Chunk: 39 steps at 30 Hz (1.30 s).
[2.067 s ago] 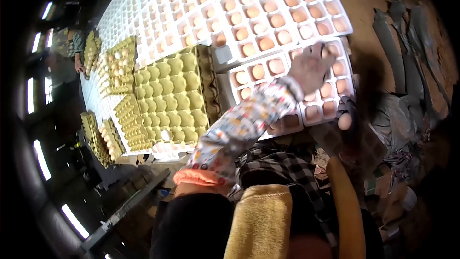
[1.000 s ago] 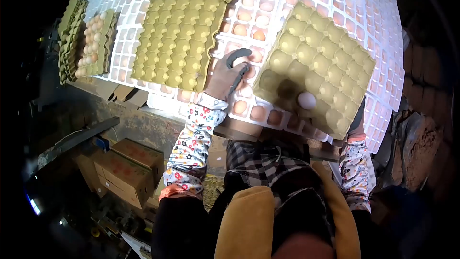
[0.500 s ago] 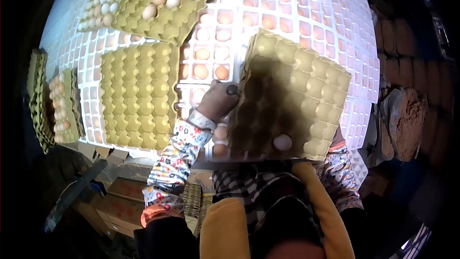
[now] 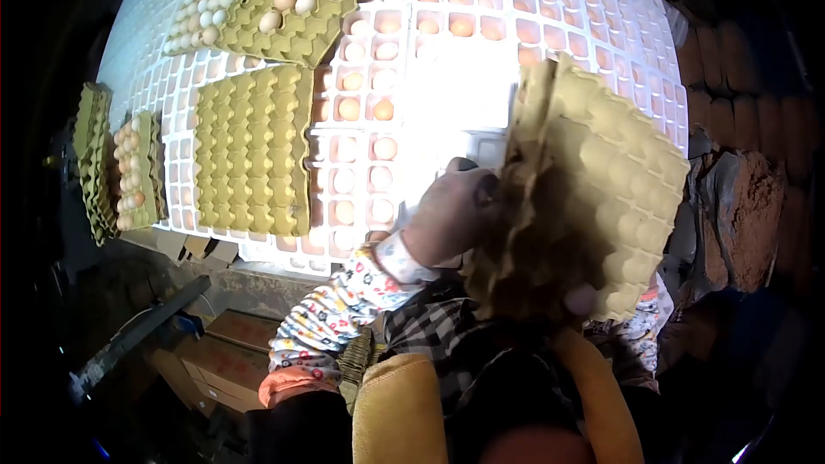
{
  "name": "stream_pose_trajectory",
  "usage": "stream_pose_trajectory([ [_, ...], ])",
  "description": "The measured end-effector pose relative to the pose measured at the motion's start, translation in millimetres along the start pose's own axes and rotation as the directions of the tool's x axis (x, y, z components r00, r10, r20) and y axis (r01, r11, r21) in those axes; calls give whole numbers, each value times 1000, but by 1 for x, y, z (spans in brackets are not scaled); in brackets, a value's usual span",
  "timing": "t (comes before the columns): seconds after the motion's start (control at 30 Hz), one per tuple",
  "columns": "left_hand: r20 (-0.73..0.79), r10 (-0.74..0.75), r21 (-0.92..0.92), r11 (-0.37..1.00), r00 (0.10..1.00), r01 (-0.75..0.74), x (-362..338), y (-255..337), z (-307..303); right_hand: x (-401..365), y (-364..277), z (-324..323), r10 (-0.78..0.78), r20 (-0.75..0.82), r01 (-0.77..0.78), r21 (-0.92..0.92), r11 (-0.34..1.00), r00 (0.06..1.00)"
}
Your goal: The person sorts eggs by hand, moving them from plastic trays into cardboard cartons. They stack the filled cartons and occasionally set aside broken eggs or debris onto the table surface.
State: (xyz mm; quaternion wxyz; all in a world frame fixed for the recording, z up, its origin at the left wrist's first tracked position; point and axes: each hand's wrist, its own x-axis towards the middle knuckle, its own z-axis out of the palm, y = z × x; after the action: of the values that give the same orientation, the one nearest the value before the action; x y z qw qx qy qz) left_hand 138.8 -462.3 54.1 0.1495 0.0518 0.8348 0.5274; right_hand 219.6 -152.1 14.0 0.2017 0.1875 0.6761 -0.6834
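Head view: left hand (image 4: 451,215) has fingers curled round the tilted egg tray (image 4: 623,189) at the worktop's near edge (image 4: 266,285); one egg (image 4: 580,299) shows there; right hand's grip is hidden; nearby white trays (image 4: 365,150) are mostly filled.

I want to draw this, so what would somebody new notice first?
Probably the big white trays spread out ahead, shining brightly, with eggs in lots of little square cups. Next, the tilted yellowish egg trays close in front, on the right, with the left hand by their left edge. Brown and white eggs sit at the upper left.
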Motion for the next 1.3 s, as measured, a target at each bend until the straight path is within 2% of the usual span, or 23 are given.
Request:
stream_pose_trajectory([
  [0.07, 42, 106, -96, 990, 993, -101, 7, -2, 54, -7, 9, -12, -15, 8, 15, -23, 1000, 1000],
  [0.2, 92, -13, -173, 985, 996, 28, 37, -1, 156, -8, 20, -40, -52, 45, 55, -56, 997, 998],
  [0.33, 133, -27, 67, 998, 991, 18, 64, -11, 213, -7, 29, -78, -79, 61, 82, -55, 995, 995],
  [0.37, 91, -64, 89, 994, 994, 56, 65, -15, 216, -5, 31, -88, -83, 64, 86, -52, 995, 994],
  [0.4, -1, 58, 133, 989, 998, -58, 70, -9, 206, -3, 30, -97, -85, 69, 89, -48, 995, 994],
  [0.47, -231, -120, 35, 991, 965, 131, 91, -16, 178, 1, 33, -114, -78, 68, 81, -44, 996, 995],
  [0.5, -460, 25, 101, 995, 888, 24, 104, -11, 159, 3, 33, -121, -76, 65, 79, -45, 996, 995],
  [0.53, -592, 58, 157, 987, 804, 44, 128, -35, 147, 3, 32, -132, -85, 71, 88, -38, 995, 994],
  [0.57, -616, 188, 265, 964, 765, -24, 145, -44, 128, 6, 29, -135, -87, 69, 90, -50, 995, 994],
  [0.6, -663, 130, 227, 973, 737, 33, 163, -57, 118, 7, 28, -141, -92, 69, 95, -53, 994, 993],
  [0.63, -588, 154, 500, 841, 794, 207, 176, -65, 108, 9, 26, -147, -101, 67, 105, -56, 993, 993],
  [0.67, -493, 151, 731, 606, 857, 314, 183, -75, 104, 11, 21, -155, -113, 66, 117, -60, 991, 991],
  [0.73, -467, 78, 745, 571, 881, 344, 190, -80, 106, 18, 11, -172, -136, 63, 140, -62, 988, 989],
  [0.8, -519, 315, 687, 707, 795, 168, 183, -49, 113, 23, 3, -190, -155, 52, 158, -52, 986, 986],
  [0.87, -401, 473, 469, 842, 784, -268, 140, 24, 139, 21, -3, -211, -167, 31, 169, -39, 985, 985],
  [0.93, -92, 524, 297, 826, 847, -479, 72, 77, 176, 14, -6, -227, -172, 6, 173, -25, 985, 985],
  [1.0, 335, 598, 343, 642, 728, -686, 26, 122, 209, 5, -7, -238, -184, -19, 184, -8, 983, 983],
  [1.07, 481, 455, 436, 617, 750, -654, 10, 119, 242, -8, -5, -249, -196, -34, 196, -3, 981, 980],
  [1.13, 405, 501, 426, 636, 765, -643, 11, 116, 251, -19, -2, -259, -220, -58, 220, -8, 975, 974],
  [1.2, 210, 524, 258, 785, 825, -564, 7, 120, 243, -33, 5, -268, -264, -102, 261, -40, 965, 959],
  [1.23, 180, 234, -290, 941, 955, -176, 2, 127, 235, -39, 7, -274, -298, -138, 293, -61, 954, 944],
  [1.27, 314, -49, -715, 645, 948, 270, -2, 132, 224, -42, 7, -276, -352, -195, 340, -95, 936, 915],
  [1.3, 336, -101, -714, 621, 937, 323, 2, 127, 212, -40, -2, -269, -416, -302, 385, -157, 909, 858],
])
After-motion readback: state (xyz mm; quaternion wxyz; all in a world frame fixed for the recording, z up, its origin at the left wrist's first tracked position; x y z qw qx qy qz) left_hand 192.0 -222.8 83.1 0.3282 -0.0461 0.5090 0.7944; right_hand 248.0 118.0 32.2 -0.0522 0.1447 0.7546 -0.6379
